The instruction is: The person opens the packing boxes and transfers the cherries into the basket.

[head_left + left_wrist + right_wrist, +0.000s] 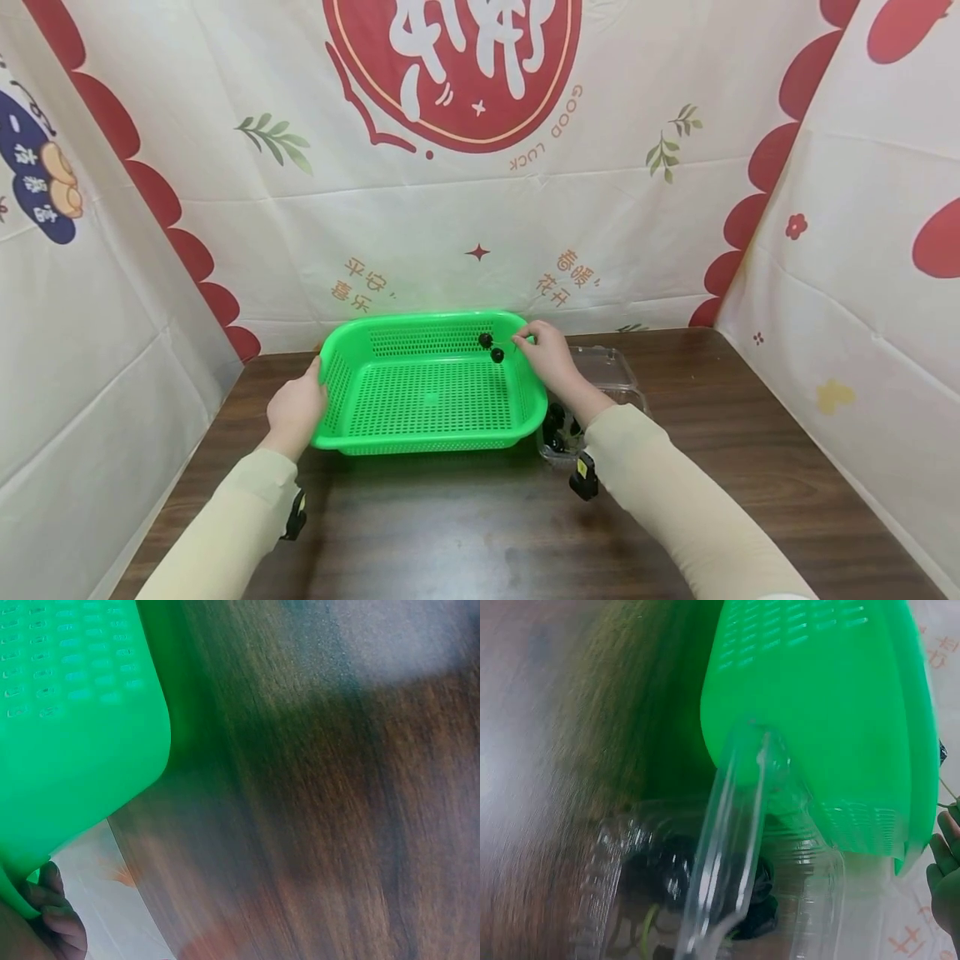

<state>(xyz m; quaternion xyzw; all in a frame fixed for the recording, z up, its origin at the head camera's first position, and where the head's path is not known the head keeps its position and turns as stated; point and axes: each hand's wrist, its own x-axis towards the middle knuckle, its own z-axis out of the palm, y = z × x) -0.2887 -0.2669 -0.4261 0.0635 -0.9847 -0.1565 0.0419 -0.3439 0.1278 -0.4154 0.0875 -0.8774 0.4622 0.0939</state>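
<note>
In the head view a green plastic basket with slotted walls sits on the table. My left hand grips its left rim; the left wrist view shows the curled fingers at the rim. Over the basket's back right corner, my right hand pinches the thin stems of two dark cherries, which hang from the fingertips. Partly hidden under my right forearm is a clear plastic box holding several dark cherries with green stems. Its lid stands raised.
The brown wooden table ends at a white printed cloth close behind the basket. More cloth hangs along the left and right sides. The clear box stands right beside the basket's right end.
</note>
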